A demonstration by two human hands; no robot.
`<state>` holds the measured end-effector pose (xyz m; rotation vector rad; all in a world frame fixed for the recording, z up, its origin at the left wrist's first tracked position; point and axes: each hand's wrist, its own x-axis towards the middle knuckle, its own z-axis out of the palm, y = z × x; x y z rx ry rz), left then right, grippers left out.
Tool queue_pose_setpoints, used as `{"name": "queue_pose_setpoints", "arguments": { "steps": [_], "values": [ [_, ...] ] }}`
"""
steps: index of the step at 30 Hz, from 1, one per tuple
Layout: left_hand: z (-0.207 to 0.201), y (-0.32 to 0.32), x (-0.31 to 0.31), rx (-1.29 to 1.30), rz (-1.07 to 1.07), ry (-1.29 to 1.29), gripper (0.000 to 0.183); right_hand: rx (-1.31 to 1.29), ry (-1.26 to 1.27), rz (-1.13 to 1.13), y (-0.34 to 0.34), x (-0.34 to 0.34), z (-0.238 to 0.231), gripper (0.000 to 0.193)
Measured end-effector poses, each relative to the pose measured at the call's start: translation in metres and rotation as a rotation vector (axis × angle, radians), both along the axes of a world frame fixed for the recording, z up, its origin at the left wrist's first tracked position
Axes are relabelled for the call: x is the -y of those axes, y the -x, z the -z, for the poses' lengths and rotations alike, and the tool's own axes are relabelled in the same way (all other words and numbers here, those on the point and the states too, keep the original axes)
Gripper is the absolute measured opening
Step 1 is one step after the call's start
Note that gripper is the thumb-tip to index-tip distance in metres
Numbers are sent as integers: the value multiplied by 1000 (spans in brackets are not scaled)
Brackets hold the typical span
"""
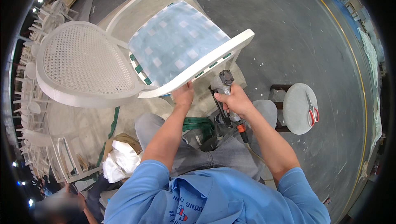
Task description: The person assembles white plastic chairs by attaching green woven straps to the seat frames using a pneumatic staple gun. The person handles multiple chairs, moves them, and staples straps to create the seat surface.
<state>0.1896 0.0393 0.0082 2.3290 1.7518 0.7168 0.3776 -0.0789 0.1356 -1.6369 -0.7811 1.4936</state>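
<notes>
1. A white armchair (206,62) was in front of the seated person, above a beige floor sheet (86,121), its round cane backrest (88,59) toward the left.
2. The seat panel (173,38) wore pale blue fabric with lighter squares; green webbing (138,68) showed along its edge.
3. The left hand (182,95) reached up to the chair's near side rail, fingers partly hidden behind it; whether they gripped anything could not be told.
4. The right hand (236,101) was closed around a pneumatic staple gun (225,79), the tool's head just beside the near rail, its orange fitting (241,128) pointing back toward the person.
5. Folded green straps (198,121) lay between the person's legs.
6. To the right stood a round-topped stool (293,108), bearing red-handled scissors (312,116).
7. A crumpled white plastic bag (123,158) lay at the lower left, near the person's left leg.
</notes>
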Motion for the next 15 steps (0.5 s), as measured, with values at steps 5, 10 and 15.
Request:
{"name": "queue_pose_setpoints", "arguments": {
  "steps": [5,10,15],
  "values": [
    [23,6,3,86,79,-108,18,29,-14,4,21,-23,17,30],
    [25,6,6,68,141,-63,22,64,-50,1,29,-40,38,36],
    [27,19,17,67,202,-158,41,79,-100,-21,42,-50,45,26]
  ]
}}
